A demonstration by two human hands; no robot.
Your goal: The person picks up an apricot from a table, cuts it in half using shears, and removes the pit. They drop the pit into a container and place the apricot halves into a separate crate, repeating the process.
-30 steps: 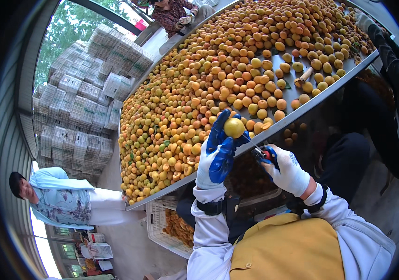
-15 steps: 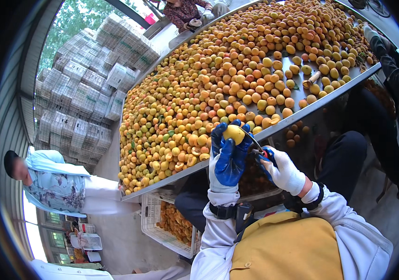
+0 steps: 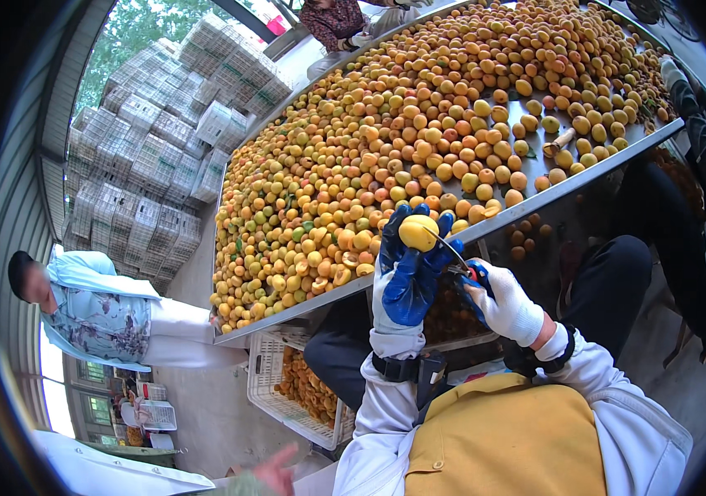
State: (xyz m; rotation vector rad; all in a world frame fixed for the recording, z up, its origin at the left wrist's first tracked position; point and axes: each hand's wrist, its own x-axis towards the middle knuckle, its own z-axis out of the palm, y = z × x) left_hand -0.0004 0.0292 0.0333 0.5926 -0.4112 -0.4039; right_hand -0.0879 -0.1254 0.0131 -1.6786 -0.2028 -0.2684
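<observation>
My left hand point(image 3: 412, 277), in a white glove with blue-coated palm and fingers, grips a yellow apricot point(image 3: 415, 238) just off the table's near edge. Its fingers wrap the fruit from behind and the sides. My right hand point(image 3: 501, 302), gloved in white and blue, is closed on the handle of a cutting tool point(image 3: 473, 272) with red on it. The tool's thin curved metal blade reaches left and lies across the apricot's face, along a dark line in the skin. Whether it is a knife or scissors I cannot make out.
A metal-rimmed table point(image 3: 320, 302) bears heaped apricots point(image 3: 353, 165). Below it stands a white plastic crate point(image 3: 266, 372) of apricot halves. Stacked crates point(image 3: 154, 149) fill the back left. One person point(image 3: 105, 310) stands left; others sit at the far side and right. Another hand point(image 3: 277, 471) shows at bottom.
The blade has moved from the apricot's right side onto its face, where a dark line now shows. A blurred hand of another person has come in at the bottom.
</observation>
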